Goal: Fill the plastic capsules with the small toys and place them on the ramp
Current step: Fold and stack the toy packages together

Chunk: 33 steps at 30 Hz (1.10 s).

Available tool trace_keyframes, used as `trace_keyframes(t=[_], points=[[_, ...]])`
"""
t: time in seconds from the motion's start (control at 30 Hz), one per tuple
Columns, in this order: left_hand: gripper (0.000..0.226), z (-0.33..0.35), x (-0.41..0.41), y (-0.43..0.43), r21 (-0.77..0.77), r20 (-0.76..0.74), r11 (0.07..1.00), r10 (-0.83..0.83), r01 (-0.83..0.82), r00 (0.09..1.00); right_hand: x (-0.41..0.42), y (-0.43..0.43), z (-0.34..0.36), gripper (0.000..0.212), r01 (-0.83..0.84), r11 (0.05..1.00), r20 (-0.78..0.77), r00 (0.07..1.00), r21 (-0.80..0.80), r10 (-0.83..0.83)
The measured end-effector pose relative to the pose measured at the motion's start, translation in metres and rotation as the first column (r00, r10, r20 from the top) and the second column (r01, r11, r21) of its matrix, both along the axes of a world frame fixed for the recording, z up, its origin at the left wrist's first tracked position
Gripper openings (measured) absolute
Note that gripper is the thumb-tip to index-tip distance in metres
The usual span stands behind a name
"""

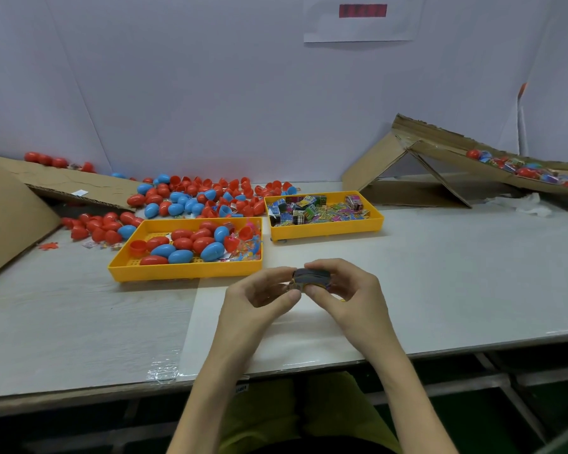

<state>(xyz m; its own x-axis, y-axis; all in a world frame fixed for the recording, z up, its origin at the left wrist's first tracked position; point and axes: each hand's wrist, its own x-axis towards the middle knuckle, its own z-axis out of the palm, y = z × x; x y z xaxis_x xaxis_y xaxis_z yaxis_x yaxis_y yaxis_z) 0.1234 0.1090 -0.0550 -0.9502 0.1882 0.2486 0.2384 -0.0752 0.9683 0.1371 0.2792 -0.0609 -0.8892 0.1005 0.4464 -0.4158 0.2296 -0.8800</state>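
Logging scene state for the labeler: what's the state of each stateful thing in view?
left grip: pinches small dark toy
right grip: pinches same toy
left yellow tray: holds closed capsules, one open red half
right yellow tray: filled with toy packets
cardboard ramp: sloped, capsules and packets lying on it
loose capsule pile: on table, closed and open mixed

Soft, fairly bright light falls from above with a cool bluish cast. Shadows are faint, thin under the yellow trays (184,271) on the desk (456,273). Clear tape (163,375) at the near edge glints. Wide-angle distortion bows the desk's edge; the small dark thing (310,277) in the fingers (316,292) is blurred
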Motion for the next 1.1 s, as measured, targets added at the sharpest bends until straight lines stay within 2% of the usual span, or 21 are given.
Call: trace_keyframes(t=[0.07, 0.17, 0.53, 0.87, 1.1], points=[[0.034, -0.0010, 0.0000, -0.0001, 0.000, -0.024, 0.999, 0.035, -0.035, 0.999, 0.0009, -0.0004, 0.0010, 0.029, -0.006, 1.000, -0.009, 1.000, -0.013, 0.006], [0.032, -0.0027, -0.0001, -0.0001, 0.003, -0.044, 0.996, 0.086, -0.086, 0.995, 0.0014, -0.0011, 0.0015, 0.027, -0.007, 1.000, -0.016, 1.000, -0.021, 0.007], [0.025, -0.0040, 0.0008, 0.0011, -0.029, -0.082, 0.995, 0.093, -0.095, 0.992, 0.0020, -0.0016, 0.0012, 0.032, 0.033, 0.999, -0.011, 0.999, 0.005, -0.033], [0.025, -0.0055, 0.0002, 0.0038, -0.066, -0.101, 0.986, 0.146, -0.153, 0.984, 0.0020, -0.0030, -0.0023, 0.026, 0.122, 0.990, -0.009, 0.993, 0.075, -0.122], [0.020, -0.0067, -0.0004, 0.0043, -0.108, -0.126, 0.975, 0.180, -0.194, 0.975, 0.0034, -0.0035, 0.0000, 0.032, 0.146, 0.988, -0.016, 0.989, 0.049, -0.146]])
